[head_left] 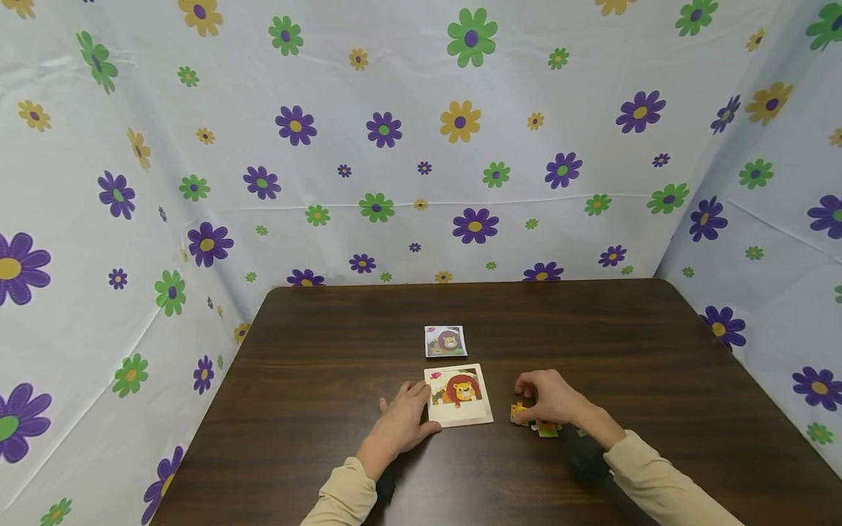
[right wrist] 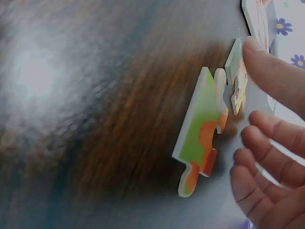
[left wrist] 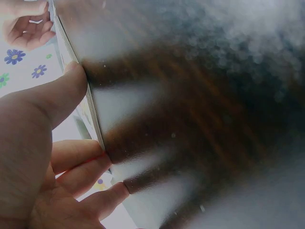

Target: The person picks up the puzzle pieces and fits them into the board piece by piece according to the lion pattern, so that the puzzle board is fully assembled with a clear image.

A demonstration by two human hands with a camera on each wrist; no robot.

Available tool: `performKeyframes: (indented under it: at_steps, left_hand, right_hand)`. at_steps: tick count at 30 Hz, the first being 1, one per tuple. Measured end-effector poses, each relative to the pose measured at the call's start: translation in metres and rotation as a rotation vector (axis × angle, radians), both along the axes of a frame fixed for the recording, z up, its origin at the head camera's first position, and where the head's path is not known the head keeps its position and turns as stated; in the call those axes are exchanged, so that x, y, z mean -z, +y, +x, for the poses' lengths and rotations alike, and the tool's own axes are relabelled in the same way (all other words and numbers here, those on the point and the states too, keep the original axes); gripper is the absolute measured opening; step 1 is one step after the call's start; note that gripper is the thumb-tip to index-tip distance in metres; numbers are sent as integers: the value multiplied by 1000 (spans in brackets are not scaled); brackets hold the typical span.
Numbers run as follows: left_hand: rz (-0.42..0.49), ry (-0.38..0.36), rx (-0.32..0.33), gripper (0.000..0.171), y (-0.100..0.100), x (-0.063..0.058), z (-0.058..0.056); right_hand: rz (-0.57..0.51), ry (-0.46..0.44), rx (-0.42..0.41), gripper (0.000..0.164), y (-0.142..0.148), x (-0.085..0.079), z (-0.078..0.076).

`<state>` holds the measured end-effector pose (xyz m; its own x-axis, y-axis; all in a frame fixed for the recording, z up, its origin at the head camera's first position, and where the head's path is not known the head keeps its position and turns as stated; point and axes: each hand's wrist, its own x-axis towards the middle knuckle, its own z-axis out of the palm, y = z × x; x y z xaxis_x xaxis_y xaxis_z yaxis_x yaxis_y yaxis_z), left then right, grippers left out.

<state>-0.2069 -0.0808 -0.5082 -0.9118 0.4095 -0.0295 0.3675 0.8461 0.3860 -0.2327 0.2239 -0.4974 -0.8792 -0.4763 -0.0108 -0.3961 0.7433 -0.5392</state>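
A square wooden jigsaw puzzle board [head_left: 487, 405] lies on the table, a lion picture across its upper part and pale bare wood below. My left hand [head_left: 399, 424] rests at its lower left corner, thumb at the bottom edge, fingers along the left edge. To the right of the board, my right hand [head_left: 552, 398] is over loose puzzle pieces. Its thumb touches an orange and yellow piece [head_left: 517, 413], while the other fingers are relaxed and apart from it. Beside that piece is a green and orange puzzle piece [right wrist: 200, 129], flat on the table.
A small card with a matching lion picture [head_left: 446, 341] lies just behind the board. The dark wooden table [head_left: 316, 351] has white flower-patterned sheets [head_left: 395, 168] behind it and at both sides. Part of another piece [head_left: 582, 433] shows near the right wrist.
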Motion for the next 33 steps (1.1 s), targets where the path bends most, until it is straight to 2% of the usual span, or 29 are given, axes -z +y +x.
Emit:
performKeyframes:
  at_steps: [11, 18, 23, 30, 33]
  left_hand:
    - [1, 14, 0, 63, -1, 1, 0]
    - [11, 16, 4, 61, -1, 0, 1]
    - [12, 19, 5, 61, -1, -1, 2]
    - [13, 18, 3, 62, -1, 0, 0]
    - [9, 17, 2, 62, -1, 0, 0]
  right_hand:
    - [9, -10, -24, 32, -1, 0, 3]
    - [-1, -22, -9, 35, -6, 0, 4]
    - [-74, -1, -15, 35, -10, 1, 5]
    - [-184, 59, -2, 17, -22, -3, 3]
    - [-217, 51, 18, 15, -30, -8, 1]
